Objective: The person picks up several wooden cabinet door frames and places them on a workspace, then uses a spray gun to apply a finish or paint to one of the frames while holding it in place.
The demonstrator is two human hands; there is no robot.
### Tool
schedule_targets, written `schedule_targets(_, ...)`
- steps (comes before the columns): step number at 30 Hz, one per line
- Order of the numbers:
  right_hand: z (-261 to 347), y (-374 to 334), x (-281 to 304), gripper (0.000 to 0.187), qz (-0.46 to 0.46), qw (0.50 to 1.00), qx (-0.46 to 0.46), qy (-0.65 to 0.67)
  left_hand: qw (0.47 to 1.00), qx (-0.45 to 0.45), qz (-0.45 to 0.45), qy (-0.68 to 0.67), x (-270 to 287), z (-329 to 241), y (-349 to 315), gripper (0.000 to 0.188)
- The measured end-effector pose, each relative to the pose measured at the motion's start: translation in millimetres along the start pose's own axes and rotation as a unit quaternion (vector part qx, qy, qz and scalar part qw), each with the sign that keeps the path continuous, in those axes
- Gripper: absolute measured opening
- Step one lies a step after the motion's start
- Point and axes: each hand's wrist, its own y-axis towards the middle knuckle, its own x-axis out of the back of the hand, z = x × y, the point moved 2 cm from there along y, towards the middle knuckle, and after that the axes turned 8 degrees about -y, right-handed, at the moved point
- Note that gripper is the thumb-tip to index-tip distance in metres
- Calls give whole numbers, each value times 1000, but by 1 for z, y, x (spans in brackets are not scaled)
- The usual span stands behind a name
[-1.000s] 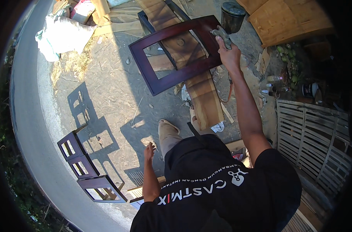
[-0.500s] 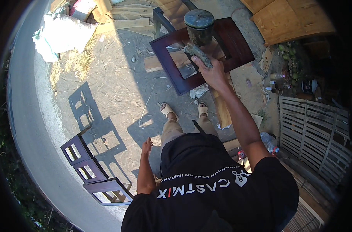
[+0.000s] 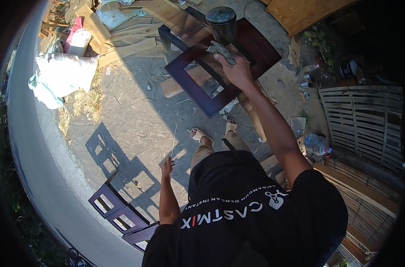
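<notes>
The right hand (image 3: 238, 73) is closed around a spray gun (image 3: 223, 53) with a dark cup (image 3: 222, 27) on top, above a dark red frame (image 3: 267, 50) lying over a wooden plank (image 3: 178, 18). The left hand (image 3: 167, 168) hangs half-open and empty, well apart from the frame.

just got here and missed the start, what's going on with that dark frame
A person's right grip is closed around a spray gun with a dark lidded cup. In this view the gun is over the dark red-brown frame, though no spray can be made out. The left grip hangs to the person's left and appears empty. Other dark frames are at the lower left, near the road.
</notes>
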Motion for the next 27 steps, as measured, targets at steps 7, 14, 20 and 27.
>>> schedule_targets(7, -48, 56, 44, 58, -84, 995, -45, -31, 999, 28, 23, 18, -28, 19, -17, 68)
schedule_targets(14, -107, 119, 88, 71, -83, 988, -127, -36, 997, 62, 40, 36, -44, 2, -31, 70)
schedule_targets(20, -111, 134, 105, 71, -153, 969, -127, -148, 999, 44, 12, -4, -53, 12, -30, 67)
schedule_targets(27, -82, 83, 92, 56, -13, 994, -105, 5, 1000, 8, 17, -19, -74, 10, -25, 68)
